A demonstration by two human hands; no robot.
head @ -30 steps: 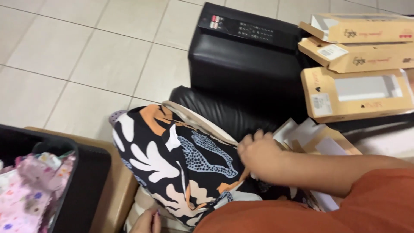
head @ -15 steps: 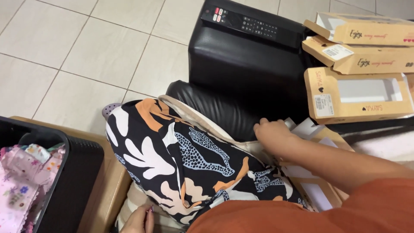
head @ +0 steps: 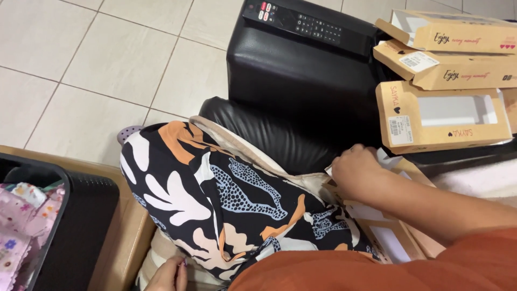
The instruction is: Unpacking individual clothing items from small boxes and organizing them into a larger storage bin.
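A patterned bag (head: 226,215), propped against a black ottoman (head: 301,81), is steadied from below by the left hand (head: 167,275), while flat cardboard boxes (head: 388,237) beside it are pressed under the right hand (head: 358,172); neither grip can be told.

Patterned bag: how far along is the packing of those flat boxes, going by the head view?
Done: at least two flat boxes already stand inside the patterned bag. In hand: the right hand reaches in at the bag's mouth, on the boxes; the left hand is at the bag's lower edge. Left: three tan window boxes lie on the black seat, beside a remote.
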